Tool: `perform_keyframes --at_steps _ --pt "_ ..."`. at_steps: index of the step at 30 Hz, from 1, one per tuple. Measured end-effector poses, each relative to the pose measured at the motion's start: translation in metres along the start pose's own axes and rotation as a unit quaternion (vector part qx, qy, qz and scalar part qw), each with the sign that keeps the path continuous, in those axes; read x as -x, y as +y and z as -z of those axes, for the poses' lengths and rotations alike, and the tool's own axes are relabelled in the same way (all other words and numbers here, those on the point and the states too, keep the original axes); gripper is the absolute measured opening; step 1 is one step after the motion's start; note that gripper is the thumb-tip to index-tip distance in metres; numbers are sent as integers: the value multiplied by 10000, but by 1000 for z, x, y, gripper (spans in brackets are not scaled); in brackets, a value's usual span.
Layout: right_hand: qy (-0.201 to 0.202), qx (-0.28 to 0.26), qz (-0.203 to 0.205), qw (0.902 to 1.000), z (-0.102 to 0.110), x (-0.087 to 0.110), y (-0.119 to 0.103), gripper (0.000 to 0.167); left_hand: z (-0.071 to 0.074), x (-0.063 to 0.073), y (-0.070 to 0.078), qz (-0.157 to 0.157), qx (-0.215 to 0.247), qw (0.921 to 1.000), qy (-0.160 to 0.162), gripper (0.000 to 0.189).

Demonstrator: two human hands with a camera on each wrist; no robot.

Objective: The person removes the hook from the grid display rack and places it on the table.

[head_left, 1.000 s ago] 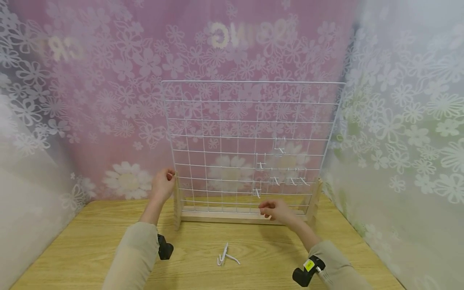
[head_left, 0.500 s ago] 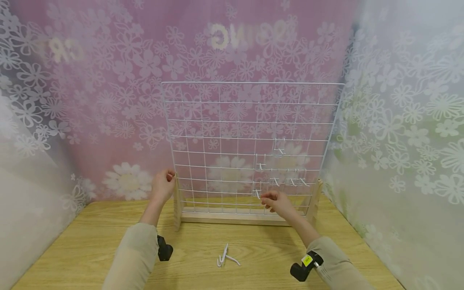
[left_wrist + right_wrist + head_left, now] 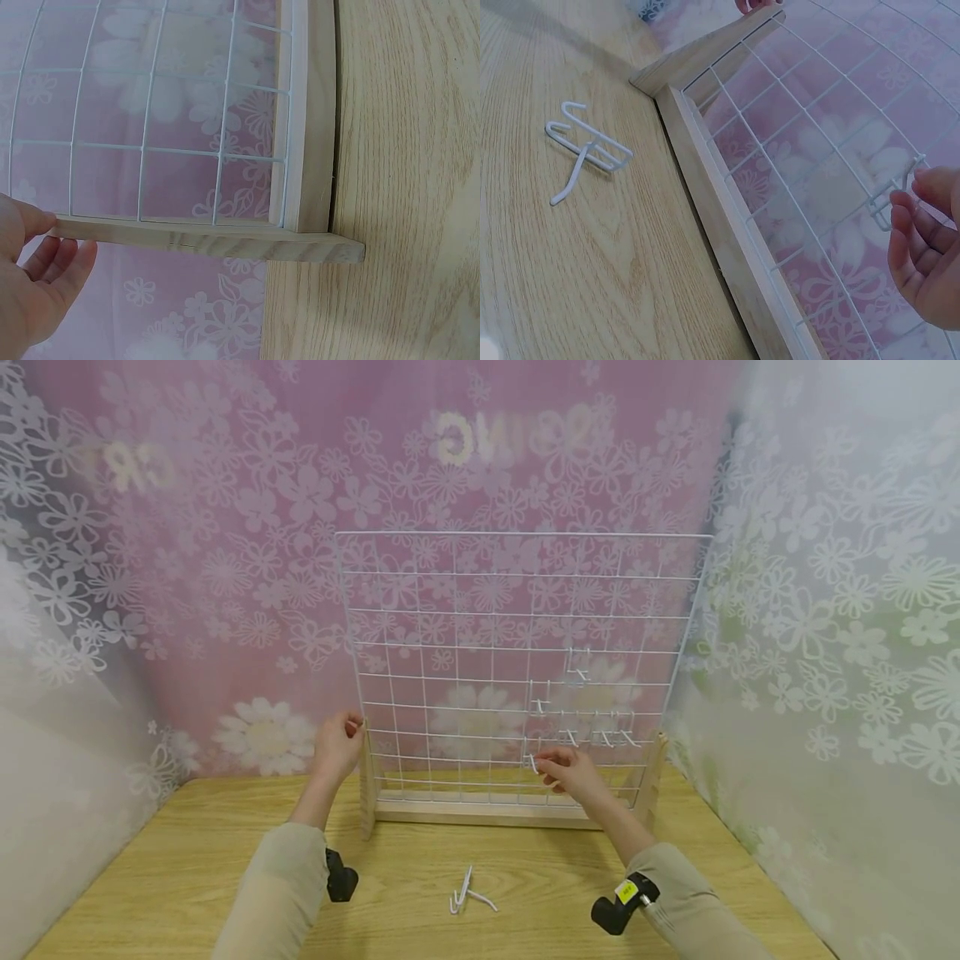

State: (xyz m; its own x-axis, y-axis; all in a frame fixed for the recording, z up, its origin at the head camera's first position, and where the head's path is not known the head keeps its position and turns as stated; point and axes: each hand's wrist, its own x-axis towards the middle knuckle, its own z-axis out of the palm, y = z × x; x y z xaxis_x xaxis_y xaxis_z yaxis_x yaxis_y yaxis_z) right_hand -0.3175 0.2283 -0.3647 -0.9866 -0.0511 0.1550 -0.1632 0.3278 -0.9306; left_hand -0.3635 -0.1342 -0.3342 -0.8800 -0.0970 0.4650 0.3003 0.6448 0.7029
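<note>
A white wire grid panel stands upright in a pale wooden stand on the table. My left hand pinches the top of the stand's left upright between thumb and fingers. At the lower middle of the grid, my right hand pinches the prong of a white wire hook that hangs on the wires; the fingertips partly cover it. Several more hooks hang up and to the right, among them one hook highest of all. A loose hook lies on the table in front of the stand.
The wood-grain table runs under the stand. Behind it hangs a pink flowered curtain, and a pale flowered curtain closes the right side. Black cameras are strapped at both wrists.
My right hand has moved up and slightly left from below the lowest hook to its prong, and now pinches it. The left hand stays on the upright; the loose hook has not moved.
</note>
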Motion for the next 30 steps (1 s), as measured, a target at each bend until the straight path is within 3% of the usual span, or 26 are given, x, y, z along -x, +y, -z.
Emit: perform_keyframes --at_steps 10,18,30 --pt "121 -208 -155 9996 -6 -4 0 30 0 0 -1 30 1 10000 -84 10" --pt "73 -211 -68 9997 -8 -5 1 27 -1 1 0 -117 -37 9999 38 10" --pt "23 -316 37 9995 -12 -2 -9 31 1 0 0 144 8 9998 -120 13"
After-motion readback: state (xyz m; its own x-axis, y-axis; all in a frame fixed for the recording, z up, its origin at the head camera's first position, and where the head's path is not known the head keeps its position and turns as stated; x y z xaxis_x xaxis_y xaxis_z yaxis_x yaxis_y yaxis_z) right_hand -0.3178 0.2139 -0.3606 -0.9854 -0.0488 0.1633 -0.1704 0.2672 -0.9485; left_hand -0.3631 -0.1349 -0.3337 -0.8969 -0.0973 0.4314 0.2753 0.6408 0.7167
